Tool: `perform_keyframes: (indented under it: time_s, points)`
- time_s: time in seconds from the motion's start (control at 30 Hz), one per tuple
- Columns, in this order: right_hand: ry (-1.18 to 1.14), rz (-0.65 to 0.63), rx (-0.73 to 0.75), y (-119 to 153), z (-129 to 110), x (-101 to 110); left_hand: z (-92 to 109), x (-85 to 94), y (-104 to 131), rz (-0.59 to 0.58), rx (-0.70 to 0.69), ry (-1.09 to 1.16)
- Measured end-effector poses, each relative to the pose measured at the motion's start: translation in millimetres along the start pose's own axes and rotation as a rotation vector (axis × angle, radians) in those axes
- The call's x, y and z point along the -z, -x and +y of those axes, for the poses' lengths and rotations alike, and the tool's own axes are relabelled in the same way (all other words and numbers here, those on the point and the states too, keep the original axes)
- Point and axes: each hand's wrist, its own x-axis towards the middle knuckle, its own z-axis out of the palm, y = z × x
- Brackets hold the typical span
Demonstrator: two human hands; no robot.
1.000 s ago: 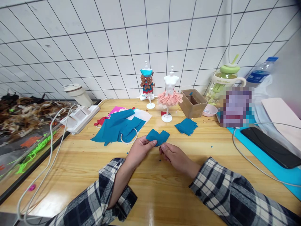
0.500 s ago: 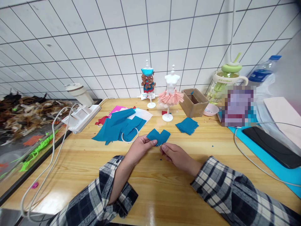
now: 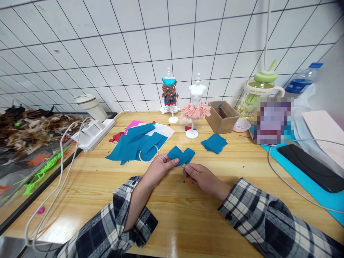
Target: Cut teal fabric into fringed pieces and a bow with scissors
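Between thumb and fingers, my left hand [image 3: 162, 165] pinches a small teal piece of crepe paper [image 3: 186, 156], whose upper edge shows a V-shaped dip. My right hand [image 3: 200, 176] is closed just to the right of it, pinching a thin needle-like piece [image 3: 183, 166] that reaches the paper's lower edge. Its exact kind is too small to tell. Beyond my right hand lies a stack of teal paper squares [image 3: 214, 143]. Larger teal sheets [image 3: 131, 142] are spread past my left hand, with a white ring [image 3: 140, 156] resting on them.
Two small mannequins stand at the back: a white one in a pink frilled skirt [image 3: 197, 110] and a dressed one [image 3: 169, 94]. A cardboard box [image 3: 221, 123], pink bowl [image 3: 241, 125] and black phone [image 3: 309, 166] are to the right. A power strip [image 3: 97, 135] with cables is left.
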Motion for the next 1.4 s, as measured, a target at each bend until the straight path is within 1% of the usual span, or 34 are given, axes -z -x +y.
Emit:
perform_keyframes:
  time_s: [0.43, 0.77, 1.17, 1.4]
  points:
    - [-0.039, 0.004, -0.007, -0.5, 0.7, -1.2, 0.0, -2.2, 0.9, 0.033, -0.001, -0.010]
    - [0.025, 0.000, -0.009, 0.1, -3.1, -0.2, 0.3, -2.1, 1.6, 0.035, 0.030, -0.005]
    - [0.072, 0.001, 0.032, -1.8, 2.6, 0.1, -1.6, -1.2, -0.4, 0.054, -0.018, 0.003]
    - [0.104, 0.006, 0.045, -0.2, 1.2, -0.4, -3.3, -0.2, -0.6, 0.048, 0.009, 0.079]
